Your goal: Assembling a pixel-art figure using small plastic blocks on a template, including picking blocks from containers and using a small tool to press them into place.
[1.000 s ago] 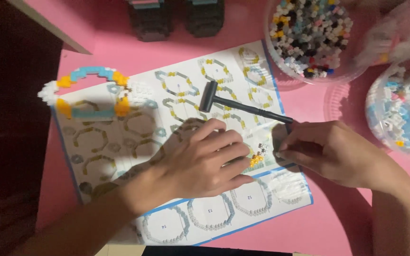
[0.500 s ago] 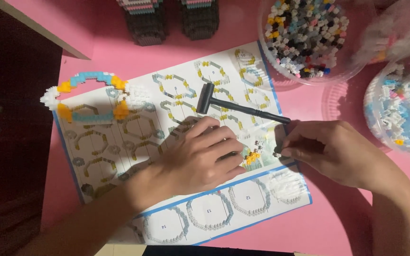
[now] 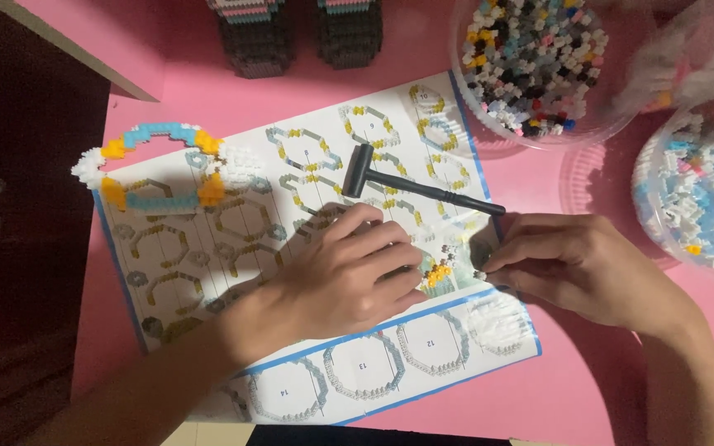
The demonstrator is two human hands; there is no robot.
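Observation:
My left hand [image 3: 349, 277] lies curled on a printed instruction sheet [image 3: 208, 239], its fingers closed over a small yellow, white and black block piece [image 3: 438, 269]. My right hand [image 3: 576, 268] sits just right of that piece and pinches a tiny pale block [image 3: 481, 275] at its fingertips. A small black hammer [image 3: 411, 184] lies on the sheet just above both hands. A curved build of white, yellow and blue blocks [image 3: 154, 165] rests on the sheet's upper left corner.
A clear tub of mixed coloured blocks [image 3: 539, 58] stands at the top right. A second tub of white and blue blocks [image 3: 696, 194] sits at the right edge. Two dark block builds [image 3: 299, 29] stand at the top. The pink table [image 3: 588, 388] drops off at the left.
Both hands stay over the small block piece with only slight finger shifts. The view has drifted a little, so the sheet sits lower in the frame.

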